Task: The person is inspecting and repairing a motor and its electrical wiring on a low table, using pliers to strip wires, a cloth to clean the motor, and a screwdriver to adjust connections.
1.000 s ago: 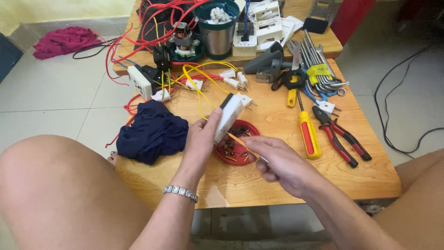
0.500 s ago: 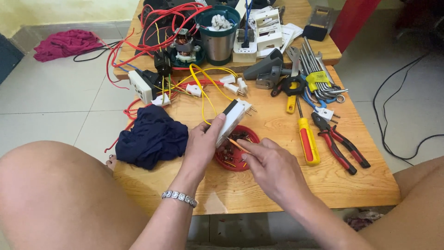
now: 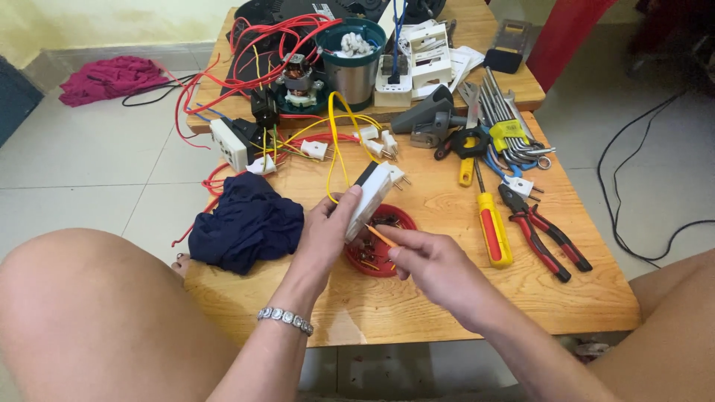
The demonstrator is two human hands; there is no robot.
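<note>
My left hand (image 3: pixel 325 232) grips a white rectangular socket block (image 3: pixel 369 197), tilted up over a small red round tray (image 3: pixel 387 262) on the wooden table (image 3: pixel 447 298). A yellow wire (image 3: pixel 333 141) loops from the block towards the back. My right hand (image 3: pixel 432 264) pinches a thin orange-yellow wire end (image 3: pixel 380 236) and holds its tip against the block's lower edge. The red tray holds several small dark parts, partly hidden by my hands.
A dark blue cloth (image 3: pixel 249 221) lies left of my hands. To the right lie a red-yellow screwdriver (image 3: pixel 493 227), red pliers (image 3: pixel 540 234) and hex keys (image 3: pixel 506 112). Red wires (image 3: pixel 246 52), a motor (image 3: pixel 296 82), a metal cup (image 3: pixel 352 63) and white plugs (image 3: pixel 376 141) crowd the back.
My hands and the socket block have kept almost the same pose. My right hand has shifted slightly towards the block with the wire end.
</note>
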